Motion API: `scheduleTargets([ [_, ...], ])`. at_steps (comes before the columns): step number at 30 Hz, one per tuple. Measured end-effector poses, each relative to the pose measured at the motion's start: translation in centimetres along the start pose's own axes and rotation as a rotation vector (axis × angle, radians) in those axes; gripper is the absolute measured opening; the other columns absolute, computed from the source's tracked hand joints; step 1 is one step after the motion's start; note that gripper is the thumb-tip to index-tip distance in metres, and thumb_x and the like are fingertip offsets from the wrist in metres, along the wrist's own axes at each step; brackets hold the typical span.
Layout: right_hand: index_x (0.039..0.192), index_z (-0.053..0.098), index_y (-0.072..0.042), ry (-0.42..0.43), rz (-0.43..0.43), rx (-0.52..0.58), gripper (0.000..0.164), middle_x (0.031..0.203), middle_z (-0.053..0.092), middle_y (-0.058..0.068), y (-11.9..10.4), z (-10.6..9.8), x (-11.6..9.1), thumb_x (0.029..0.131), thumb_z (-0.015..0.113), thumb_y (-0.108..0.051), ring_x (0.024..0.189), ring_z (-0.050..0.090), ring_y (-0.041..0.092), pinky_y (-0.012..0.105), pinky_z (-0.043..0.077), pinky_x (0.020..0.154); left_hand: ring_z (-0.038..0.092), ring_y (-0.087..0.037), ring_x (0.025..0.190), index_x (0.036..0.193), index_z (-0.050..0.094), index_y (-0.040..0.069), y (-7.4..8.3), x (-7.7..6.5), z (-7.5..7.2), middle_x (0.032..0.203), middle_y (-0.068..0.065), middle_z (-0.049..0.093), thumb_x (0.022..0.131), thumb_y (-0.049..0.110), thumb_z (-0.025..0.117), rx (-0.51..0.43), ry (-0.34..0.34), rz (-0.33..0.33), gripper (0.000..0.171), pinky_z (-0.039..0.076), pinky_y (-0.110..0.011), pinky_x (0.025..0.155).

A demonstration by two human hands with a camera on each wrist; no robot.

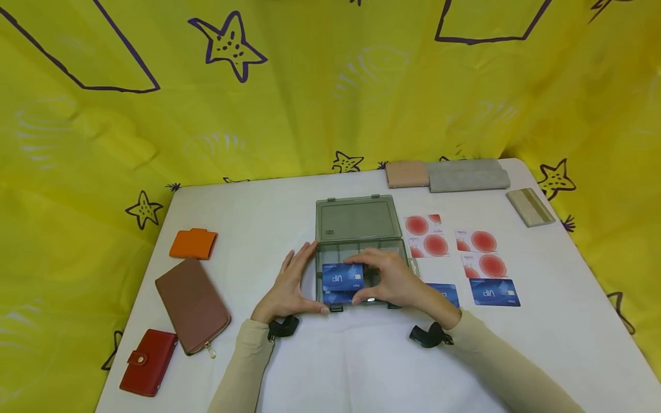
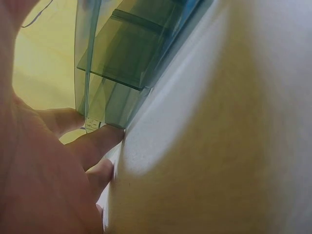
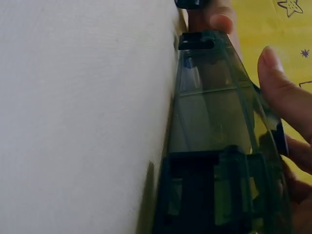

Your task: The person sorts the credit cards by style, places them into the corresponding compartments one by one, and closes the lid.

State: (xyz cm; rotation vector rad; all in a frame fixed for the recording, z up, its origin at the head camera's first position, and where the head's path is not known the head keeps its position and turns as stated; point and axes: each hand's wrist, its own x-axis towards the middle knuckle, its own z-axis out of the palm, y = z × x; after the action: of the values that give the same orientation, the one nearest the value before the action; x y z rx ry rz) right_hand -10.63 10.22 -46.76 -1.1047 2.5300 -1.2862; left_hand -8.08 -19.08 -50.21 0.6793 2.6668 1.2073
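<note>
My right hand (image 1: pixel 392 279) holds a blue VIP card (image 1: pixel 341 278) over the left part of a transparent grey-green divided plastic box (image 1: pixel 404 248). Another blue card (image 1: pixel 338 297) shows beneath it, inside the box. The box stands open, its lid (image 1: pixel 358 219) laid back on the table. My left hand (image 1: pixel 290 289) spreads along the left side, thumb by the front corner and fingertips near the hinge end. In the left wrist view, fingers (image 2: pixel 100 144) touch the clear wall. The right thumb (image 3: pixel 275 73) shows above the box's front in the right wrist view.
Right of the box lie red-and-white cards (image 1: pixel 435 245) and blue cards (image 1: pixel 494 292). Wallets in pink (image 1: pixel 407 174), grey (image 1: pixel 467 175) and beige (image 1: pixel 530 207) sit at the back right. An orange holder (image 1: pixel 193 244), brown wallet (image 1: pixel 193 306) and red wallet (image 1: pixel 148 362) are at left.
</note>
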Motion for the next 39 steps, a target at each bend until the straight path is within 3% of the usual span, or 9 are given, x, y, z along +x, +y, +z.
scheduleTargets([
  [2,0.132,0.074,-0.013,-0.003,-0.01,-0.059,0.075,0.125,0.072,0.004,-0.2,0.2,0.0,0.067,0.101,-0.035,0.113,0.071,0.024,0.045,0.063,0.095,0.013,-0.035,0.166,0.172,0.014,0.011,0.0,0.0,0.0,0.177,-0.011,0.024,0.062,0.042,0.1,-0.002,-0.003,0.002,0.142,0.0,-0.06,0.134],
  [5,0.131,0.075,-0.013,-0.027,-0.011,-0.111,0.073,0.125,0.069,0.004,-0.5,0.2,0.1,0.067,0.101,-0.037,0.118,0.068,0.027,0.051,0.06,0.098,0.013,-0.037,0.166,0.171,0.014,0.01,0.1,0.0,0.0,0.177,-0.013,0.023,0.063,0.042,0.1,-0.009,-0.005,0.007,0.142,0.0,-0.062,0.134],
  [12,0.133,0.073,-0.015,-0.11,0.005,-0.178,0.074,0.13,0.066,0.004,-1.0,-0.3,0.1,0.07,0.1,-0.041,0.125,0.061,0.029,0.057,0.054,0.107,0.013,-0.036,0.166,0.172,0.014,0.011,0.1,0.1,-0.3,0.177,-0.013,0.023,0.062,0.043,0.1,-0.001,-0.004,-0.001,0.142,0.0,-0.061,0.134],
  [16,0.137,0.07,-0.013,-0.096,-0.01,-0.127,0.074,0.132,0.065,0.004,-0.9,-0.9,-0.3,0.073,0.099,-0.035,0.122,0.063,0.026,0.053,0.057,0.103,0.014,-0.038,0.165,0.171,0.015,0.01,0.0,0.3,-0.4,0.176,-0.014,0.024,0.061,0.043,0.1,0.003,0.008,0.015,0.142,0.0,-0.062,0.134],
  [19,0.134,0.071,-0.01,-0.017,-0.015,-0.07,0.066,0.132,0.065,0.004,-0.5,-2.1,-1.9,0.076,0.098,-0.025,0.116,0.067,0.025,0.049,0.061,0.097,0.014,-0.039,0.165,0.171,0.016,0.009,-0.1,0.2,-0.2,0.176,-0.015,0.024,0.061,0.043,0.099,-0.005,0.009,0.023,0.142,0.0,-0.063,0.133],
  [23,0.132,0.071,-0.012,0.07,0.062,-0.114,0.062,0.129,0.069,0.003,0.9,-4.7,-5.7,0.077,0.098,-0.024,0.113,0.069,0.025,0.05,0.063,0.092,0.013,-0.037,0.166,0.171,0.016,0.011,-0.2,-0.2,0.1,0.177,-0.013,0.023,0.061,0.043,0.099,-0.013,0.001,0.003,0.142,0.0,-0.061,0.134],
  [30,0.135,0.07,-0.017,-0.007,0.362,-0.29,0.072,0.131,0.07,0.01,2.8,-8.3,-12.2,0.073,0.099,-0.038,0.121,0.062,0.036,0.066,0.058,0.098,0.014,-0.039,0.165,0.171,0.016,0.012,-0.4,-0.7,0.2,0.177,-0.013,0.024,0.062,0.048,0.099,-0.015,0.012,0.009,0.142,0.002,-0.062,0.133],
  [33,0.134,0.072,-0.018,-0.043,0.409,-0.319,0.072,0.13,0.069,0.011,3.1,-8.5,-13.4,0.071,0.099,-0.039,0.12,0.062,0.036,0.067,0.058,0.097,0.014,-0.039,0.165,0.171,0.017,0.01,-0.4,-0.8,0.2,0.177,-0.013,0.024,0.062,0.049,0.099,-0.023,0.009,0.004,0.142,0.001,-0.062,0.133],
  [39,0.127,0.073,-0.017,-0.04,0.403,-0.329,0.065,0.117,0.071,0.002,3.4,-8.2,-13.7,0.069,0.101,-0.029,0.111,0.064,0.027,0.059,0.06,0.094,0.013,-0.037,0.166,0.171,0.016,0.011,-0.1,-0.5,0.4,0.177,-0.013,0.022,0.063,0.051,0.099,-0.024,-0.001,0.008,0.142,-0.001,-0.061,0.133],
])
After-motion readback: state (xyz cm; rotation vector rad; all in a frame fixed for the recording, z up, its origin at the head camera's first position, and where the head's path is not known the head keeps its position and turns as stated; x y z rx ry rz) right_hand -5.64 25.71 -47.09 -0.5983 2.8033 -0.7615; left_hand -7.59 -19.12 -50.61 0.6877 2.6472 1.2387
